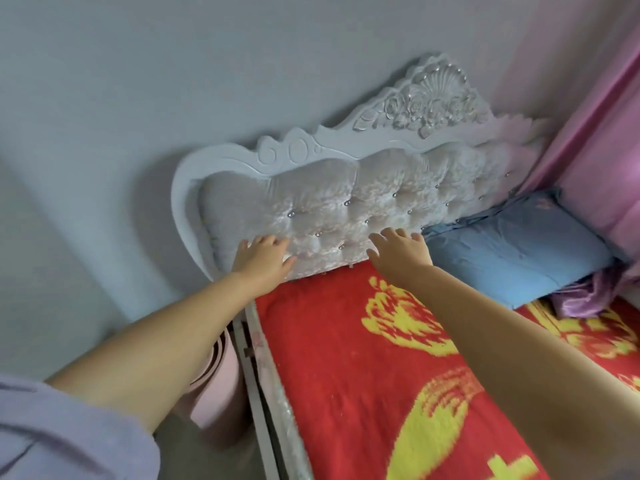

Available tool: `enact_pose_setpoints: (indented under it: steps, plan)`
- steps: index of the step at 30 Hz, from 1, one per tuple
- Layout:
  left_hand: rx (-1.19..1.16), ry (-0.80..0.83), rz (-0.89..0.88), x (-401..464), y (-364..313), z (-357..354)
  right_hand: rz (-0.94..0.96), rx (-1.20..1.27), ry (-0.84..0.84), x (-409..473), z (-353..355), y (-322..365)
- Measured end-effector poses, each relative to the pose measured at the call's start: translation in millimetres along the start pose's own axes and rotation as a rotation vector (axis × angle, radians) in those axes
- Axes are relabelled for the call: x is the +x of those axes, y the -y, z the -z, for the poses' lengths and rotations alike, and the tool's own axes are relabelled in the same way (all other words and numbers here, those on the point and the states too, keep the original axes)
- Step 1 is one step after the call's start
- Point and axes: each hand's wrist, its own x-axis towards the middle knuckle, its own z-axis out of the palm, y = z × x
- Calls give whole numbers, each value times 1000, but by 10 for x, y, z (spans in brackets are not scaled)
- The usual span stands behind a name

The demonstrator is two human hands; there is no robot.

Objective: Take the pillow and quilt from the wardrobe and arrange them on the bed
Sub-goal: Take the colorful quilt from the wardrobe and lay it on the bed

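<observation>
A blue pillow (519, 244) lies at the head of the bed (346, 358), on the right, against the tufted white headboard (346, 199). The bed is covered with a red sheet with yellow patterns. Both my arms reach forward over the bed's head end. My left hand (263, 263) is open, fingers straight, in front of the lower left of the headboard padding. My right hand (400, 256) is open too, fingers spread, just left of the pillow's near corner. Neither hand holds anything. No quilt is in view.
A crumpled purple cloth (585, 296) lies beside the pillow on the right. Pink curtains (602, 140) hang at the far right. A pink rounded object (214, 375) stands on the floor left of the bed frame. A grey wall is behind the headboard.
</observation>
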Motion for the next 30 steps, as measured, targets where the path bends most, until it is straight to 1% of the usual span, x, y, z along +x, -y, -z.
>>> enact_pose_setpoints:
  steps: [3,6,11,14,18,19,21,25,30]
  plan:
    - [-19,-6,-41,-18,-18,249,-30,-8,-14,-101,180,92]
    - [-28,-24,-83,-154,-80,340,-57,-29,-29,-282,241,159]
    - [-3,-33,-97,-566,-74,397,-34,-105,-33,-670,260,265]
    - [-17,-55,-72,-901,14,456,-39,-81,-44,-945,325,452]
    - [-16,-96,-1,-1689,136,507,39,-37,-90,-1485,364,910]
    - [-30,-96,25,-1933,157,500,46,7,-84,-1654,369,1047]
    - [-54,-41,72,-2450,189,466,74,79,-21,-2024,357,1323]
    - [-29,-18,133,-3282,345,445,199,61,19,-2604,307,1764]
    - [-13,-20,256,-4129,741,525,310,64,21,-2996,380,2465]
